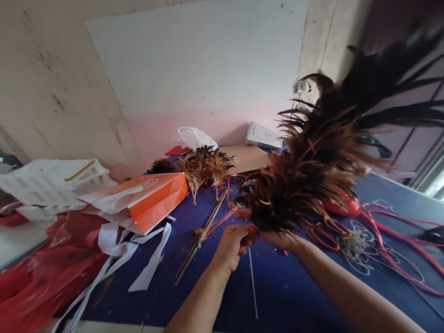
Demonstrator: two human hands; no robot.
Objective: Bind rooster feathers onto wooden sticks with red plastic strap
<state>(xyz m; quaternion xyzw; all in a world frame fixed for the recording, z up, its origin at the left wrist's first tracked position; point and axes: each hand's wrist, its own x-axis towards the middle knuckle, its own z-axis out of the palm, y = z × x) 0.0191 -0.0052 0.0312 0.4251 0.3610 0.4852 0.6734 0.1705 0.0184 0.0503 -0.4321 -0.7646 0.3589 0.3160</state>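
A large feather duster (305, 171) of brown and black feathers rises from my hands toward the upper right. My left hand (233, 243) is closed at its lower end, where a bit of red string shows by the fingertips. My right hand (277, 238) is wrapped around the duster's base from the right, its fingers mostly hidden by feathers. Below the hands, a thin white strand (253, 282) runs down over the blue tabletop (277, 286). Left of my hands lie thin sticks (204, 231) and a red cord (222, 221).
Small feather bunches (204, 169) lie at the back, near cardboard (246, 157) and a white plastic bag (196, 137). On the left are an orange-and-white paper bag (156, 201), white strips (152, 268), red plastic (52, 259) and a white rack (58, 180). Tangled string (357, 247) lies right.
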